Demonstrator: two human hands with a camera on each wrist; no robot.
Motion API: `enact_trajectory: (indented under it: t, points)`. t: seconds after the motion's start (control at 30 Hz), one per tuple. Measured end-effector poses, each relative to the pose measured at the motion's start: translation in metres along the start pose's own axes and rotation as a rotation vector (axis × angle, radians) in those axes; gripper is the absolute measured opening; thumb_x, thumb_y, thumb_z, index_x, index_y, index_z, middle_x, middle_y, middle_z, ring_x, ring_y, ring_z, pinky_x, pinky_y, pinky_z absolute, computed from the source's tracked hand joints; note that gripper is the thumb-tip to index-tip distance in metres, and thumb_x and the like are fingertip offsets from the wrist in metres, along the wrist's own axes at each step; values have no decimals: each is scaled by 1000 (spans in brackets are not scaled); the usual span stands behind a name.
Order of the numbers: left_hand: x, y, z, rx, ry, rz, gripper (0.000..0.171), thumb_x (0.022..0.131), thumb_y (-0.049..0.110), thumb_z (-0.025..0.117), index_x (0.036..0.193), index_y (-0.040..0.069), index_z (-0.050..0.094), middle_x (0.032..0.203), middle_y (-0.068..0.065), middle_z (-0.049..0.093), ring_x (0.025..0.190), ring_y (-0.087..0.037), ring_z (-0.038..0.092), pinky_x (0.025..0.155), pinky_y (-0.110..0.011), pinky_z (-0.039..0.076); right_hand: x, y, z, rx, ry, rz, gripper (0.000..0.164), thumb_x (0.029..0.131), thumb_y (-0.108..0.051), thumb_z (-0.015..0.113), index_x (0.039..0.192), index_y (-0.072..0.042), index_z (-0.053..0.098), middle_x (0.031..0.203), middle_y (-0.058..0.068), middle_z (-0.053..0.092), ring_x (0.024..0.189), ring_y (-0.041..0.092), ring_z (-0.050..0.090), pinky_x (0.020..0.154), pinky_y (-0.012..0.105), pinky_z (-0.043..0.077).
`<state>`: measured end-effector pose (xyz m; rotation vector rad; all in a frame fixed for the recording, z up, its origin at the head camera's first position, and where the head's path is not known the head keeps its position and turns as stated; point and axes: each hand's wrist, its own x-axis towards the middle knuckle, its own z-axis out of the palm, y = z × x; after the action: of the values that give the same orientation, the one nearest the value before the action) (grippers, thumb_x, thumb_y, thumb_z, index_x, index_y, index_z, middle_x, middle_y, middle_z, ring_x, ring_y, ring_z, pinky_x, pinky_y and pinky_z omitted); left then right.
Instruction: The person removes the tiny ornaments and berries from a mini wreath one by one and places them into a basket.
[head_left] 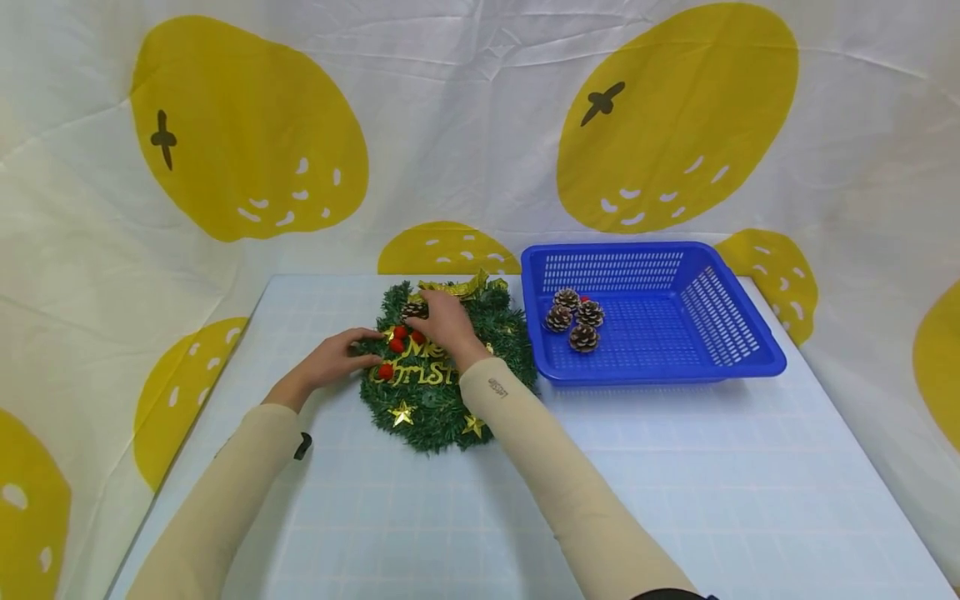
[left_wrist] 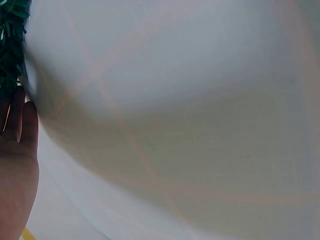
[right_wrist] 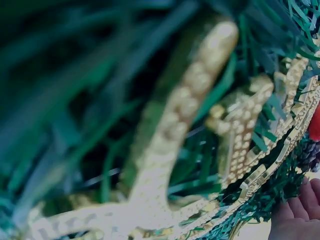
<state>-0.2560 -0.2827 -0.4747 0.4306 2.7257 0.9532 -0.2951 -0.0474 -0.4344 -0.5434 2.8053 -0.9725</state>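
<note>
A green tinsel wreath (head_left: 435,408) with gold "Merry Christmas" lettering (head_left: 423,375), gold stars and red berries (head_left: 397,337) lies on the table. At its upper left, my right hand (head_left: 446,321) holds a brown pine cone (head_left: 414,310) down against the greenery; its fingertips are partly hidden. My left hand (head_left: 333,358) touches the wreath's left edge, thumb apart from the other fingers, beside the red berries. In the left wrist view, the straight fingers (left_wrist: 29,125) reach up to the tinsel. Gold letters fill much of the right wrist view, with the right hand (right_wrist: 295,215) at its lower right corner.
To the right of the wreath stands a blue plastic basket (head_left: 660,371), with several pine cones (head_left: 583,337) and something red (head_left: 585,299) at its left end. A gold ribbon (head_left: 468,287) tops the wreath. White cloth (head_left: 450,125) printed with yellow fruit hangs behind the table.
</note>
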Motion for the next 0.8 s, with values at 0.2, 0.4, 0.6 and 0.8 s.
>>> enact_trajectory:
  t: [0.2,0.4,0.6,0.8]
  points:
    - [1,1,-1,3,2,6,56,93,39,67,139,11,54,146,-18,46,132,-41,42,105,-57,37,1,-4,2,-77,-11,6,60,96,-32,65,148,-10,44,146,8,48,130,24,49,103,39,45]
    - [-1,1,-1,-4,1,0,57,93,40,67,139,11,54,146,-18,46,132,-41,42,105,-57,37,1,-5,5,-142,-10,10,57,97,-33,63,147,-12,45,146,7,49,127,23,52,101,38,47]
    - [-1,1,0,-10,1,-12,57,92,40,68,139,12,54,146,-17,45,132,-40,42,106,-57,37,2,-5,6,-171,3,17,53,97,-33,62,145,-15,48,144,5,50,126,21,52,99,37,48]
    - [-1,1,-1,-7,1,-15,56,93,40,68,139,13,54,146,-16,46,133,-39,42,106,-57,37,0,-6,3,-135,50,2,50,98,-32,61,144,-14,50,143,6,52,126,22,52,101,38,47]
